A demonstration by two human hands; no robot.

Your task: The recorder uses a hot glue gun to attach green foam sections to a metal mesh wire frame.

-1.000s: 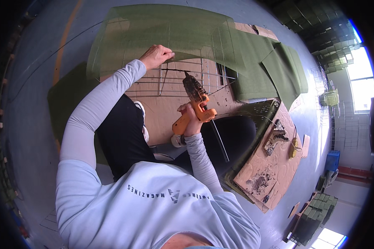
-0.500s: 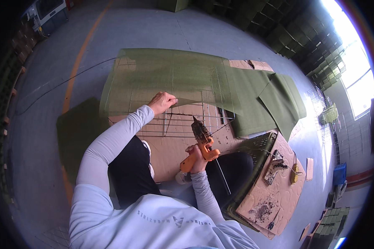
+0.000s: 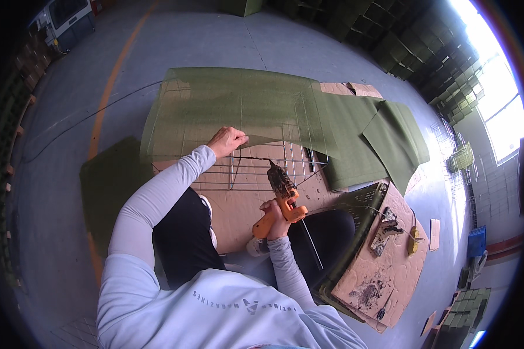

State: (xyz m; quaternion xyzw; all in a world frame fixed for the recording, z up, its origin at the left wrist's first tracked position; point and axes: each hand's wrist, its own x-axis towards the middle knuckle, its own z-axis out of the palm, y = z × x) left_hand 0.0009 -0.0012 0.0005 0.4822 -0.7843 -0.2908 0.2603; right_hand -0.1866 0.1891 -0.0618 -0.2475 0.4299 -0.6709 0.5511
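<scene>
My left hand (image 3: 227, 141) pinches the near edge of a sheer green mesh sheet (image 3: 233, 99), lifting that edge over a wire frame (image 3: 233, 174). In my right hand (image 3: 278, 221) is an orange hot glue gun (image 3: 285, 203), its nozzle area caked with dark residue. A long glue stick (image 3: 312, 247) sticks out of its back end. The gun's tip points at the frame's upper wire, close to or touching it; I cannot tell which. Dark glue streaks run along that wire, left of the tip. The mesh covers the far part of the frame.
Cardboard (image 3: 244, 209) lies under the frame. Folded green fabric (image 3: 355, 139) is to its right. At the right, a cardboard-topped crate (image 3: 384, 273) carries a dirty block (image 3: 384, 232) and a yellow-handled tool (image 3: 413, 241). A dark cable (image 3: 99, 109) crosses the floor at left.
The glue gun's tip has shifted slightly left and up along the wire. My left hand has stayed nearly in place on the mesh edge.
</scene>
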